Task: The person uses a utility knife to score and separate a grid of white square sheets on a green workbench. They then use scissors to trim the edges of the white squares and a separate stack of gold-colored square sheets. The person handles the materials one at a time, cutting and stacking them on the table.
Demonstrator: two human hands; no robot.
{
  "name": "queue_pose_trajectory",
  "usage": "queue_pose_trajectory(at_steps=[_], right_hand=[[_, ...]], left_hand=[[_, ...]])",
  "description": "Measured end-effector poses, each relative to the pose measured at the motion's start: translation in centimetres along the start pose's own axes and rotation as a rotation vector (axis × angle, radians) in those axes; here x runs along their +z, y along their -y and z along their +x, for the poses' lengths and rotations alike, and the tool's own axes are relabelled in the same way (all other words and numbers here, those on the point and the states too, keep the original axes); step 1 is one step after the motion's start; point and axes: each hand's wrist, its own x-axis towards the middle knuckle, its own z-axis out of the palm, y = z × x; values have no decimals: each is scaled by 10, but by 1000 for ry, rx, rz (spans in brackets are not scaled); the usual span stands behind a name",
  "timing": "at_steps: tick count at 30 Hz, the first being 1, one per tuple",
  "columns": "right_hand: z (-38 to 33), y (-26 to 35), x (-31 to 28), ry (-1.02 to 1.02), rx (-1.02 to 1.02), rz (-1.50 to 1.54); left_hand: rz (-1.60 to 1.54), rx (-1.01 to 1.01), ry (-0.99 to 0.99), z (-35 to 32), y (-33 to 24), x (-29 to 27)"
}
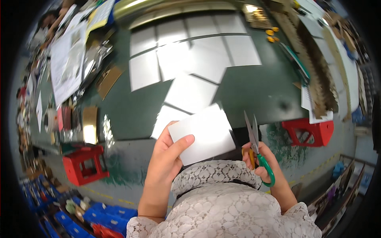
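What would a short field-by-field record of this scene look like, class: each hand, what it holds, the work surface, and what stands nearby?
left hand: grips a white card by its lower left corner
right hand: holds scissors with green and orange handles, blades nearly closed, pointing up
gap: scissors beside the card, not touching it
surface: dark green table with white sheets spread out
nearby: red stools on both sides

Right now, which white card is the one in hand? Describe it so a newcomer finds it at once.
Start at the dark green table strewn with white sheets, then drop to its near edge. There the left hand holds up a white card, beside the right hand with green-handled scissors. It alone is lifted, tilted and pinched by a thumb.
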Motion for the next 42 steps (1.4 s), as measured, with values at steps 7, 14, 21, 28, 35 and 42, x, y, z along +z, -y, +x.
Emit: queue_pose_trajectory(at_steps=[7, 14, 21, 28, 35, 42], right_hand=[[-39, -10, -34, -155, -128, 192], [-24, 19, -49, -427, -255, 372], [-21, 24, -66, -505, -267, 147], [-13, 19, -64, -418, -252, 59], [-43, 9, -76, -260, -56, 36], [-51, -6, -75, -127, -25, -146]], left_hand=[[660, 589, 89, 26, 22, 71], [1476, 1339, 705, 31, 45, 99], [991, 727, 112, 51, 55, 87], [284, -326, 296, 24, 60, 84], [237, 6, 95, 42, 52, 94], [349, 144, 44, 43, 49, 98]])
